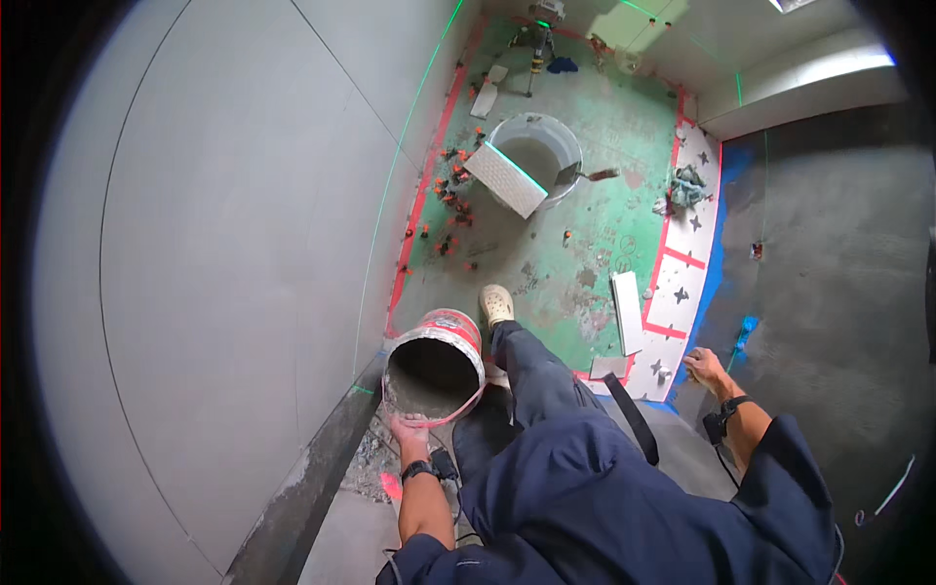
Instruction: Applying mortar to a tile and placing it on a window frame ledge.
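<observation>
My left hand [411,429] is closed on the rim or handle of a red and white bucket [450,327], by its near edge. The bucket is tilted, its mouth facing me, and grey residue coats its inside. It hangs beside my left leg, close to the grey wall. Off to the right, my right hand [704,369] is held out with loosely bent fingers and nothing visible in it. It appears near the blue-taped edge of a dark surface. Ahead, a large white tub [570,146] holds a grey substance, with a tile [507,180] across its rim and a trowel [597,175] on its right side.
Orange and black tile-levelling pieces [450,190] lie scattered on the green floor [546,283]. A laser level on a tripod [538,44] stands at the far end. White tile strips [627,312] lie at right, near a crumpled bag [688,187]. Red tape borders the floor.
</observation>
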### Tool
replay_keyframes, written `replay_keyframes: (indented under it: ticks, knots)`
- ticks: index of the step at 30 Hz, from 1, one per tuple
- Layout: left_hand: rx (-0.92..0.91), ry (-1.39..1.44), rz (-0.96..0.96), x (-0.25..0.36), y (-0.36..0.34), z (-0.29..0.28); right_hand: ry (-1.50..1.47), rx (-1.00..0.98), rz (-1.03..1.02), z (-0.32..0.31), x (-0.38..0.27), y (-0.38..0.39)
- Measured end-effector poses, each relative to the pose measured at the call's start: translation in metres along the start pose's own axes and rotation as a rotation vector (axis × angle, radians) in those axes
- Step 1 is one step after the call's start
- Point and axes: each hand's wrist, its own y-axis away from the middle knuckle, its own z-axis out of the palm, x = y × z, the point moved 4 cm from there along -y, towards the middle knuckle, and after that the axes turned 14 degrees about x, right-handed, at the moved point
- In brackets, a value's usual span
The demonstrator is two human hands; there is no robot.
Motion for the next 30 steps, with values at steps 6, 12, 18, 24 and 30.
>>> replay_keyframes:
  ticks: [6,12,18,24,30]
  knots:
    - [-0.163,-0.057,-0.026,-0.047,-0.013,0.105,0.063,0.120,-0.175,-0.069,-0.097,0.018]
    - [-0.151,-0.098,-0.006,-0.096,-0.035,0.165,0.597,0.153,-0.807,-0.029,-0.224,-0.016]
    - [0.152,-0.143,0.055,-0.048,-0.099,0.094,0.600,0.193,-1.178,0.064,-0.439,-0.166]
    - [0.230,-0.859,0.876,-0.064,0.005,0.241,1.185,0.034,-0.844,0.094,-0.462,-0.374]
    - [-0.408,-0.625,0.542,-0.214,0.075,0.582,1.172,-0.183,-0.628,0.103,-0.448,-0.425]
